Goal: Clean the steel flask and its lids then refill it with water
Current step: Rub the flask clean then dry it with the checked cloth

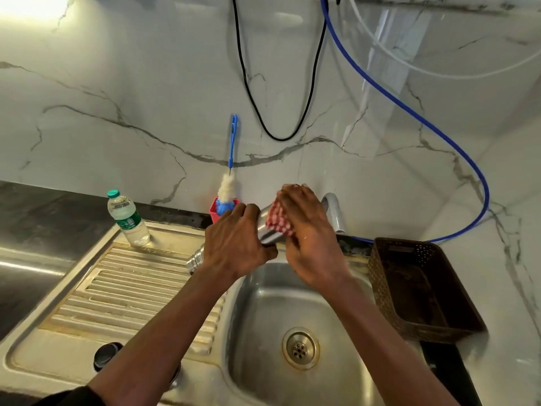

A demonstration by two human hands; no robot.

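Above the sink (263,306), two hands hold a slanted steel flask (263,231).
The left hand (234,247) has its fingers curled round the flask's middle. The right hand (307,238) wraps a red checked cloth (279,222) over the flask's base end, toward 1 o'clock. A dark lid (106,354) lies at 7 o'clock.

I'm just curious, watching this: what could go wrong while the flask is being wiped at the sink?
The left hand holds the flask tilted in mid-air while the right hand rubs it with a cloth. If it is wet, it might slip and bang into the sink. What looks like a lid lies on the drainboard right by the left forearm, so a careless move could knock it away.
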